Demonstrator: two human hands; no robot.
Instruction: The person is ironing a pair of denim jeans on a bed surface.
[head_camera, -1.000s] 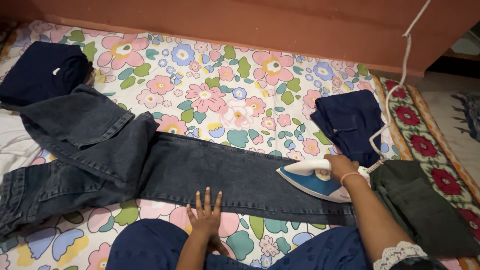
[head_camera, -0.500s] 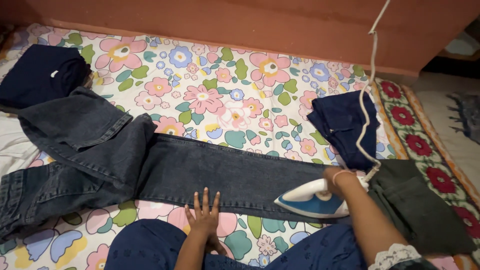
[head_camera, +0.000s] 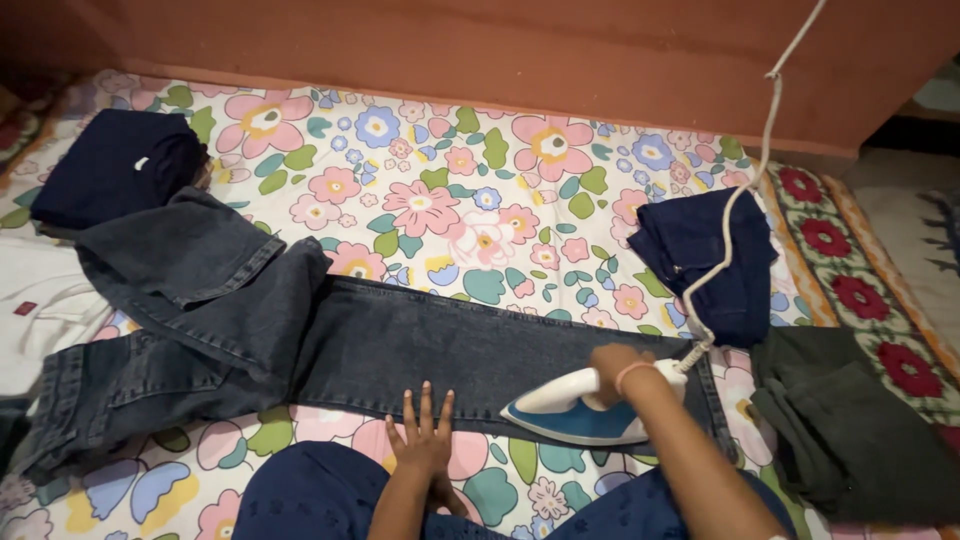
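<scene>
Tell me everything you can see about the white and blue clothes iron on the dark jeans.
The white and blue clothes iron has a white upper body and handle over a blue plastic base. It lies flat, soleplate down, on the leg of the dark grey denim jeans, tip pointing left. The right hand grips its handle. A white cord runs from its rear up across the folded navy garment and out of view.

Jeans (head_camera: 440, 345): dark denim, matt, coarse weave, stitched seams. Iron (head_camera: 585, 408): smooth glossy plastic, white w/ blue. Cord (head_camera: 735, 215): white, looks fabric-braided. Sheet (head_camera: 470, 210): thin floral cotton-like cloth, matt. Navy stack (head_camera: 115, 165) & olive stack (head_camera: 850, 420): soft matt cloth. Wall (head_camera: 500, 40): flat matt.
</scene>
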